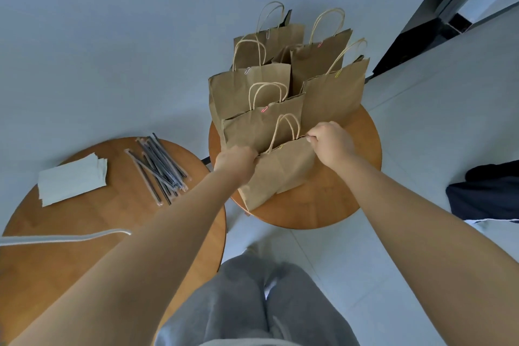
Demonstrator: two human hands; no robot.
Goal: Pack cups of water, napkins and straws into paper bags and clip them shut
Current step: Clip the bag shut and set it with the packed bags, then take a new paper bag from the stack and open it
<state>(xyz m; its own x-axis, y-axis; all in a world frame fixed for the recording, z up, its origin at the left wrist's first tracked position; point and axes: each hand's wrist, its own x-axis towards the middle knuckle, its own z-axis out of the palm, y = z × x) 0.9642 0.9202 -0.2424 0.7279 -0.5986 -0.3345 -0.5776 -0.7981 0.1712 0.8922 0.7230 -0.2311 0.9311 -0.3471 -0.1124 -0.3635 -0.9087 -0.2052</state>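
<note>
Left to right: our left hand (238,161) and right hand (331,142) each pinch the top rim of the nearest paper bag (278,177), standing on the right-hand round table (309,211). We judge its paper thin, creasable, bottom-heavy if loaded; the rim ends suit gripping.

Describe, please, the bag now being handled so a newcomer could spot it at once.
On the right round table stand six brown bags. The nearest bag leans toward the viewer. It alone is gripped at its top edge by the left hand and right hand.
</note>
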